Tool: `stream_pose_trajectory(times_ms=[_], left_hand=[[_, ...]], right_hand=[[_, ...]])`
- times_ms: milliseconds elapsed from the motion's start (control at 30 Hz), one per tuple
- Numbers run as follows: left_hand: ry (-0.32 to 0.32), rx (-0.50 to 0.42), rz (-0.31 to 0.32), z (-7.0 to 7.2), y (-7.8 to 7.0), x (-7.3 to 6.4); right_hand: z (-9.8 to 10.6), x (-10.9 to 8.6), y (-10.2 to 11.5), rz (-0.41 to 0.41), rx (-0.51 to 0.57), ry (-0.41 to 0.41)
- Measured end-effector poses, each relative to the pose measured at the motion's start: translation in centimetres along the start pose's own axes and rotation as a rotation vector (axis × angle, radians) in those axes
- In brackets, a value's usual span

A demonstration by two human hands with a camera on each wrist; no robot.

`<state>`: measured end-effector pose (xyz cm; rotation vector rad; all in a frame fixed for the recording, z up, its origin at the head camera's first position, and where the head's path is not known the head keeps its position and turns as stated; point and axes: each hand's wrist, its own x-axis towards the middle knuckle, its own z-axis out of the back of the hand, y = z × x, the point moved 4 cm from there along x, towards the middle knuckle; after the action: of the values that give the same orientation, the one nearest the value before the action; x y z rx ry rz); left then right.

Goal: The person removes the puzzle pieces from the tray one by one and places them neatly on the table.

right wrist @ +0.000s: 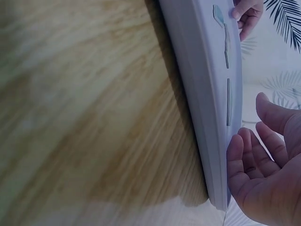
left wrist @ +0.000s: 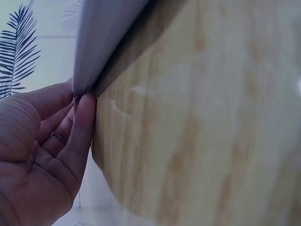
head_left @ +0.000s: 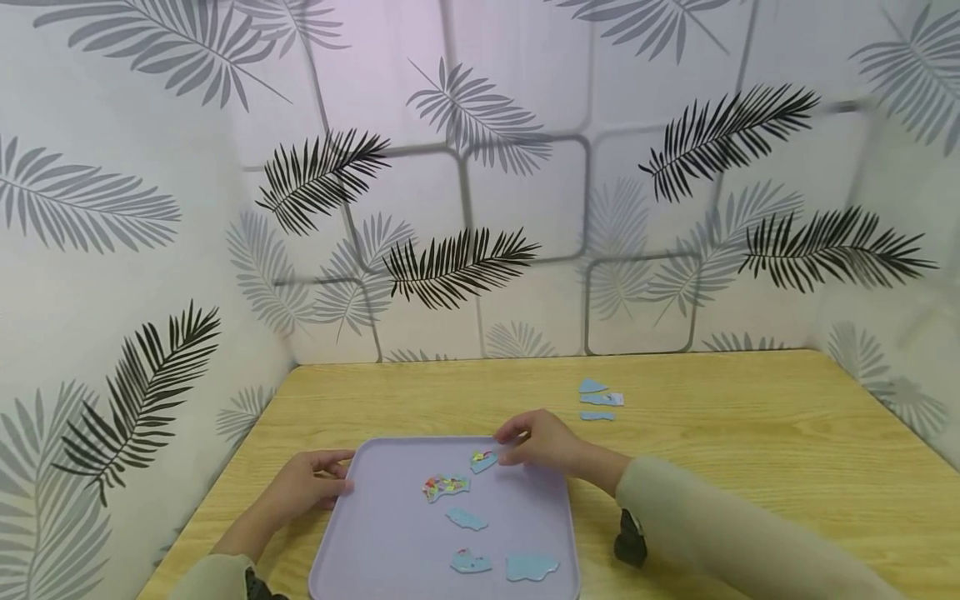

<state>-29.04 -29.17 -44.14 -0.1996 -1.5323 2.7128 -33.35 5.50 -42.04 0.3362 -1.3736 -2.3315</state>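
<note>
A lilac square tray (head_left: 382,525) lies on the wooden table in the head view. My left hand (head_left: 306,483) is at its left rim; in the left wrist view its thumb and fingers pinch the tray's edge (left wrist: 101,42). Over the far right corner is my right hand (head_left: 546,444), thumb apart from its loosely bent fingers, which appear to touch the rim in the right wrist view. Closest to it lies a flat light-blue piece with coloured marks (head_left: 483,460). Also on the tray are a multicoloured piece (head_left: 446,487) and light-blue pieces (head_left: 532,567) with irregular edges.
Beyond the tray, to the right, a few more light-blue pieces (head_left: 597,400) lie on the wooden table (head_left: 735,450). A pale wall covering with leaf patterns (head_left: 525,308) stands behind the table and along its sides.
</note>
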Motion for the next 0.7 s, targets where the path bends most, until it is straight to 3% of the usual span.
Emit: stream_pose_trajectory(times_ms=[200, 700], left_hand=[[0.004, -0.002, 0.000, 0.0, 0.0, 0.0], [0.010, -0.010, 0.003, 0.0, -0.1, -0.1]], right_hand=[[-0.8, 0.6, 0.2, 0.044, -0.093, 0.000], [-2.1, 1.2, 0.4, 0.092, -0.195, -0.013]])
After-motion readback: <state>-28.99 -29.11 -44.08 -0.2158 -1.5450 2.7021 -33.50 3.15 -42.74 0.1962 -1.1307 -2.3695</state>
